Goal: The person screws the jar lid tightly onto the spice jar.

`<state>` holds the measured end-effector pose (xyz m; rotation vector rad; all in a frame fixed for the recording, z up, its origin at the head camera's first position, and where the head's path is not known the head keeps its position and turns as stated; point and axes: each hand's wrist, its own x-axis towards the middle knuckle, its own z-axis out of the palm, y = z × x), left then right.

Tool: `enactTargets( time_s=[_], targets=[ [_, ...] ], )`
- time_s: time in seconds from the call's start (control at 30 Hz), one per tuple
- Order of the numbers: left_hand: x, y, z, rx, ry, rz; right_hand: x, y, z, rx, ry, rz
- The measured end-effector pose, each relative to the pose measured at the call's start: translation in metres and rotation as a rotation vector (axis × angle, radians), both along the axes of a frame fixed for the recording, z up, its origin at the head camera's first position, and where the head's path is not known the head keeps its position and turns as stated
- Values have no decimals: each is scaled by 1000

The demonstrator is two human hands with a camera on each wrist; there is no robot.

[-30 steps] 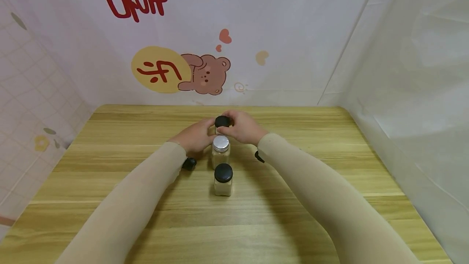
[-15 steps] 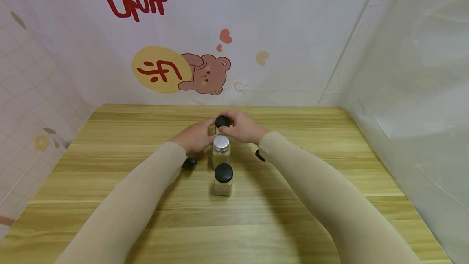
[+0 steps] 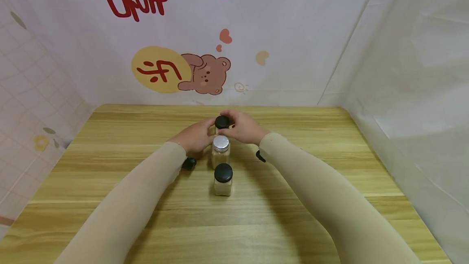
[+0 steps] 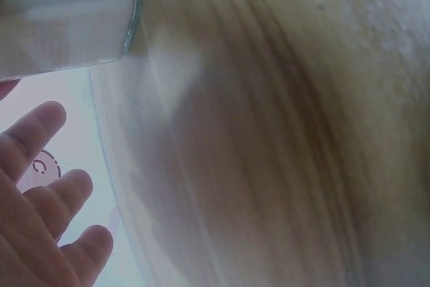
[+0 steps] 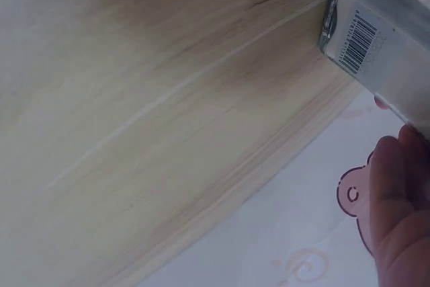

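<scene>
Three glass jars with pale contents stand in a line running away from me. The farthest jar (image 3: 222, 122) has a black lid and is partly covered by my hands. My left hand (image 3: 195, 137) pinches it from the left; in the left wrist view its other fingers (image 4: 47, 206) spread past the jar (image 4: 60, 25). From the right, my right hand (image 3: 244, 128) holds the jar's top, thumb in front and fingers behind the lid. The right wrist view shows a barcode on the jar (image 5: 383, 38). Just nearer stands a silver-lidded jar (image 3: 221, 154), then another black-lidded jar (image 3: 223, 182).
The wooden table (image 3: 311, 133) ends at a white backdrop (image 3: 286, 44) with a printed bear (image 3: 210, 76). White sheeting also hangs on both sides. Small black pieces (image 3: 189, 163) show at both wrists.
My right thumb and fingers have shifted slightly around the far jar's lid. My left hand and the two nearer jars stay where they were.
</scene>
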<state>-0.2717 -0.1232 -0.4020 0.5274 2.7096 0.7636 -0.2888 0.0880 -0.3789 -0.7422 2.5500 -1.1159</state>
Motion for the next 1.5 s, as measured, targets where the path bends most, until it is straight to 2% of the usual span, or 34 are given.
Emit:
enactTargets(
  time_s=[0.23,0.6,1.13,1.5],
  targets=[
    [-1,-1,-2,17,7,-3,-1,3,-2,-44,-29,14],
    [-2,-1,-4,15,-22,17,2,-1,2,-15,-4,-4],
    [-3,-1,-5,17,-34,26,3,-1,-1,-18,-4,-69],
    [-3,0,-6,29,2,8,0,3,-5,-99,-22,29]
  ],
)
